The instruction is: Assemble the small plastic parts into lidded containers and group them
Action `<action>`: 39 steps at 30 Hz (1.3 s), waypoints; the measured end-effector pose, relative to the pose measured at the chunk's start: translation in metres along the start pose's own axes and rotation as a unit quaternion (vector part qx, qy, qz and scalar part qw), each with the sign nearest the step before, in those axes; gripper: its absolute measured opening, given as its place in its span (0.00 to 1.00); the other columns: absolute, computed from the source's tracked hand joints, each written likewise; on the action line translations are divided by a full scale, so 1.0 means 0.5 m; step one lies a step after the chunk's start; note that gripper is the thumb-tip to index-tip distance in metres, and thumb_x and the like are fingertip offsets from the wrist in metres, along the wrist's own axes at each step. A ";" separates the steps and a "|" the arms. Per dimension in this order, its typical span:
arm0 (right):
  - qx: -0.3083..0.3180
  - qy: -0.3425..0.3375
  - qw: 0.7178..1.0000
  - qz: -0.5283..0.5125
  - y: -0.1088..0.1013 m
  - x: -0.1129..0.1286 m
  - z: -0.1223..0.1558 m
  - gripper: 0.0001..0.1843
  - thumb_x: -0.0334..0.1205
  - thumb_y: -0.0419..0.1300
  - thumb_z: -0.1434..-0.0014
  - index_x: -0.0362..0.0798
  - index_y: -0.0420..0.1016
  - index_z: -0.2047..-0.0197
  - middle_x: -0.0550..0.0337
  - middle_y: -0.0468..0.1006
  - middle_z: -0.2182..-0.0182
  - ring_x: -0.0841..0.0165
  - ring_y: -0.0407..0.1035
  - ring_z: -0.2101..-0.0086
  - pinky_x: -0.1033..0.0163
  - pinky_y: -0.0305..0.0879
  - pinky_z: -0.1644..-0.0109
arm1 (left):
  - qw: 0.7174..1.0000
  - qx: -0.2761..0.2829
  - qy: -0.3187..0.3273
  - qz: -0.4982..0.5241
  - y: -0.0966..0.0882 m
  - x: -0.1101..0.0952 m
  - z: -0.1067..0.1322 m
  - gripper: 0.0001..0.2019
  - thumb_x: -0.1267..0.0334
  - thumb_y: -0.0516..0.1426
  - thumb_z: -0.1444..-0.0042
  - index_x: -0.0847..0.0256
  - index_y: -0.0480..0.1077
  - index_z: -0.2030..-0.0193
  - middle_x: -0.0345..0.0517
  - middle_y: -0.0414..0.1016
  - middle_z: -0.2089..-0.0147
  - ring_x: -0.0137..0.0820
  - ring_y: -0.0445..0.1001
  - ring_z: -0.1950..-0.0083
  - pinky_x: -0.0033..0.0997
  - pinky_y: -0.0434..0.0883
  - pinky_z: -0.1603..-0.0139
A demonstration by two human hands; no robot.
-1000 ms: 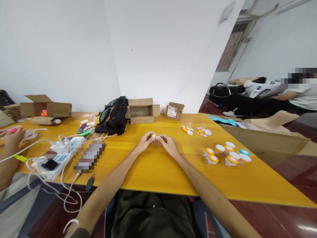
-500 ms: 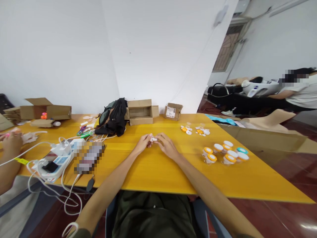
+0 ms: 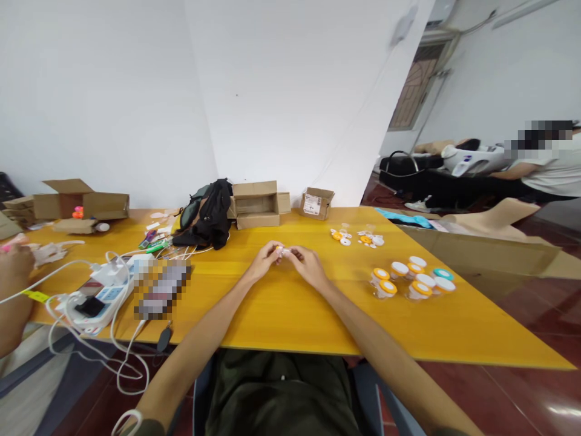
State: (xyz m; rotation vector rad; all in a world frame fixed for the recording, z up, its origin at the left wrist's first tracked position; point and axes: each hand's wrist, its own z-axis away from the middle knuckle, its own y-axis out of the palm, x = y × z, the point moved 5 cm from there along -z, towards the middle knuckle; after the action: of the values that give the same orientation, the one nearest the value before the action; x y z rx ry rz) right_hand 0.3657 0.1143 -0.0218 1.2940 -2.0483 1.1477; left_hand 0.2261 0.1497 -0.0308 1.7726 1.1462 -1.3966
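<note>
Across a yellow table (image 3: 290,321), pinching a small whitish piece (image 3: 283,252) between left hand (image 3: 265,261) and right hand (image 3: 309,265), mid-table, details too small to tell. To the right, clear jars (image 3: 418,294) with orange, white and teal lids (image 3: 387,286). Farther, loose orange and white parts (image 3: 336,236). Beyond, a black bag (image 3: 216,215) and open cardboard boxes (image 3: 258,219) near the wall (image 3: 290,109).

On the table (image 3: 290,318), clocked from the hands (image 3: 264,261): power strip (image 3: 112,294) past eight o'clock, bag (image 3: 209,215) ten, open carton (image 3: 256,219) eleven, loose pieces (image 3: 337,236) two, jars (image 3: 425,280) just past three!
</note>
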 end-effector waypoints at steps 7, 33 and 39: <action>0.024 0.111 0.985 -0.127 0.012 -0.023 -0.001 0.22 0.63 0.58 0.48 0.50 0.70 0.71 0.63 0.72 0.81 0.67 0.67 0.80 0.62 0.66 0.75 | 0.999 -0.011 0.038 -0.022 -0.004 -0.004 -0.002 0.21 0.47 0.64 0.51 0.61 0.71 0.58 0.43 0.74 0.62 0.31 0.72 0.59 0.30 0.68 0.54; 0.032 0.084 0.987 -0.136 0.014 -0.045 -0.003 0.25 0.64 0.59 0.48 0.49 0.74 0.67 0.61 0.75 0.76 0.67 0.68 0.77 0.62 0.67 0.71 | 1.000 -0.021 0.015 0.011 -0.004 0.009 0.001 0.22 0.49 0.67 0.56 0.61 0.73 0.59 0.44 0.76 0.60 0.32 0.73 0.58 0.31 0.68 0.52; 0.033 0.080 0.985 -0.149 0.018 -0.046 -0.005 0.24 0.63 0.60 0.49 0.49 0.73 0.64 0.58 0.78 0.69 0.66 0.71 0.71 0.62 0.68 0.69 | 0.997 -0.044 -0.029 0.053 -0.004 0.008 0.007 0.24 0.51 0.69 0.59 0.61 0.74 0.58 0.45 0.77 0.60 0.31 0.74 0.60 0.31 0.69 0.55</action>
State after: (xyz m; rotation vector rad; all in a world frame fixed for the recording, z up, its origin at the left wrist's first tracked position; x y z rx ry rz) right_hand 0.3678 0.1299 -0.0410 1.4331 -1.6494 1.1478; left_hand 0.2232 0.1485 -0.0352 1.6945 1.0506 -1.3077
